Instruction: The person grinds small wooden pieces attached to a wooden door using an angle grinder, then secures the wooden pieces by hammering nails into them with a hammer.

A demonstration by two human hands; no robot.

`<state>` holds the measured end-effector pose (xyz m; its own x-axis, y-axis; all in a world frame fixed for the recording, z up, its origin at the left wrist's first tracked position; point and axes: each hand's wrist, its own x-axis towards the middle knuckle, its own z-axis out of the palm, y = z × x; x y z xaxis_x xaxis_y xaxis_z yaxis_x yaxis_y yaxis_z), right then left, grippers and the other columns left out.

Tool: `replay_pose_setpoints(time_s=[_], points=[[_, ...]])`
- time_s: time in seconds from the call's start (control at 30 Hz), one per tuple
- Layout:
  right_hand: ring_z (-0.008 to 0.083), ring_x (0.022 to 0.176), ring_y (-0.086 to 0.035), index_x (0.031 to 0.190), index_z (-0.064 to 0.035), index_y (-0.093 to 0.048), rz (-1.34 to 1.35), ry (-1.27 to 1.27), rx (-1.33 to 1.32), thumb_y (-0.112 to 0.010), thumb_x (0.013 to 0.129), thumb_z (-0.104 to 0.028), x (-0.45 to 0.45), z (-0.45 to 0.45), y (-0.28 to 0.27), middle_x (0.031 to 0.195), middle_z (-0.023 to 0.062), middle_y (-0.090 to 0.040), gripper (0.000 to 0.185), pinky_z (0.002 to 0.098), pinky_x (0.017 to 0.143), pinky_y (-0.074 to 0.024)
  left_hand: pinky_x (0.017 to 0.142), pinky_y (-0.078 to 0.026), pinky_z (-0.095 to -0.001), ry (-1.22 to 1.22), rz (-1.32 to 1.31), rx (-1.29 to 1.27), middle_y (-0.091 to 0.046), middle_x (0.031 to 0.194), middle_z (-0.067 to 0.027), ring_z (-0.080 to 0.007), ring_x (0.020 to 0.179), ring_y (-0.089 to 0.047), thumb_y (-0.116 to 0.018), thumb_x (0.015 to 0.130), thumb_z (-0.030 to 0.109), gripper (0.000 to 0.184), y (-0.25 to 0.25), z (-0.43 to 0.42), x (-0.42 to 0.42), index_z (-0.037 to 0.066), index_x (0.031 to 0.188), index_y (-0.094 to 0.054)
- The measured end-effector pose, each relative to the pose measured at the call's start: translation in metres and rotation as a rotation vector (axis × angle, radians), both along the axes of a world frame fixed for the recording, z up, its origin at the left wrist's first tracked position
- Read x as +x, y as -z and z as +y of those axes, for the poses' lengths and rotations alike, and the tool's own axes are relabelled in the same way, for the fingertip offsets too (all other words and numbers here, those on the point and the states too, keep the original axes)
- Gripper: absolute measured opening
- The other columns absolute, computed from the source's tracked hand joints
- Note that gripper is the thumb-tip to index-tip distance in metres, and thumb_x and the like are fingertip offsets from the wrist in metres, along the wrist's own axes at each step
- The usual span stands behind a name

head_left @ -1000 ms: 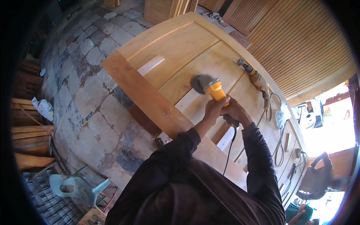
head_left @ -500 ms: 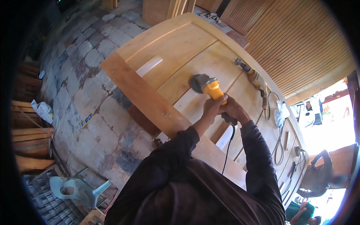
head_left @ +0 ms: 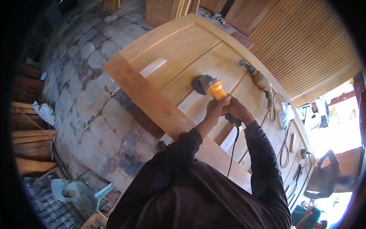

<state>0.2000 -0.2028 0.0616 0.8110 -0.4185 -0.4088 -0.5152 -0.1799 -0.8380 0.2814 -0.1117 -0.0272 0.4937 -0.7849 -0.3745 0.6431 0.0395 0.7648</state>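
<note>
Yellow housing identifies the angle grinder [head_left: 216, 89], positioned at the centre of the frame above the framed wooden panel [head_left: 183, 47]. Its dark disc [head_left: 198, 85] points toward the upper left; whether the disc touches the panel cannot be determined.

Left hand [head_left: 215, 110]: fingers closed around the rear of the yellow housing. Right hand [head_left: 238, 110]: fingers closed on the same housing, adjoining the left hand. The black tail of the tool projects below the hands, and a black cord [head_left: 234, 147] runs from it toward the lower centre.

A pale strip [head_left: 153, 67] lies on the panel, left of the disc and higher in the frame. A power drill [head_left: 262, 81] rests along the far edge, right of the grinder. A clear plastic bag [head_left: 286, 115] lies lower along that edge.

Surroundings: a slatted wooden panel [head_left: 305, 49] at upper right; a light green plastic chair [head_left: 78, 191] at lower left; a person in dark clothing [head_left: 324, 175] at lower right.
</note>
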Motion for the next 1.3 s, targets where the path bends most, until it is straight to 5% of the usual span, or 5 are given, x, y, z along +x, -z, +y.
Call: replay_pose_setpoints(time_s=[0.57, 0.77, 0.9, 1.1, 1.3], points=[[0.0147, 0.092, -0.071, 0.135, -0.0031, -0.060, -0.102, -0.135, -0.185, -0.089, 0.079, -0.014, -0.012, -0.003, 0.024, 0.111, 0.0080, -0.072, 0.064, 0.0297, 0.078, -0.0604, 0.071, -0.060, -0.0302, -0.116, -0.003, 0.001, -0.075, 0.097, -0.0094, -0.0164, 0.082, -0.074, -0.082, 0.089, 0.043, 0.054, 0.004, 0.009, -0.016, -0.005, 0.113, -0.073], [0.0172, 0.106, -0.068, 0.136, -0.0025, -0.059, -0.031, 0.041, 0.132, -0.089, 0.079, -0.014, -0.010, -0.002, 0.002, 0.115, 0.0068, -0.072, 0.066, 0.0344, 0.095, -0.0556, 0.076, -0.059, -0.0281, 0.020, 0.053, -0.027, -0.072, 0.104, -0.0092, -0.0156, 0.089, -0.073, -0.081, 0.091, 0.041, 0.055, -0.006, 0.000, -0.007, -0.004, 0.119, -0.068], [0.0178, 0.109, -0.067, 0.137, -0.0030, -0.058, 0.021, -0.136, -0.185, -0.090, 0.078, -0.014, -0.023, -0.001, 0.021, 0.119, 0.0066, -0.072, 0.068, 0.0352, 0.097, -0.0547, 0.076, -0.059, -0.0282, -0.070, -0.016, 0.048, -0.072, 0.102, -0.0086, -0.0156, 0.088, -0.073, -0.082, 0.090, 0.042, 0.057, -0.002, 0.014, -0.028, -0.005, 0.119, -0.067], [0.0181, 0.113, -0.066, 0.136, -0.0035, -0.060, -0.019, 0.018, 0.060, -0.090, 0.079, -0.016, -0.022, -0.001, 0.016, 0.122, 0.0079, -0.071, 0.066, 0.0362, 0.101, -0.0528, 0.076, -0.059, -0.0298, 0.034, -0.029, 0.060, -0.072, 0.106, -0.0093, -0.0154, 0.091, -0.072, -0.082, 0.091, 0.040, 0.055, -0.003, 0.006, -0.015, -0.005, 0.118, -0.068], [0.0182, 0.108, -0.069, 0.134, -0.0032, -0.061, 0.021, -0.056, -0.148, -0.089, 0.080, -0.017, -0.027, 0.017, 0.001, 0.117, 0.0098, -0.073, 0.063, 0.0355, 0.096, -0.0552, 0.074, -0.059, -0.0297, -0.059, -0.037, -0.006, -0.071, 0.102, -0.0087, -0.0152, 0.084, -0.073, -0.082, 0.091, 0.042, 0.056, 0.000, 0.024, -0.029, -0.005, 0.118, -0.067]])
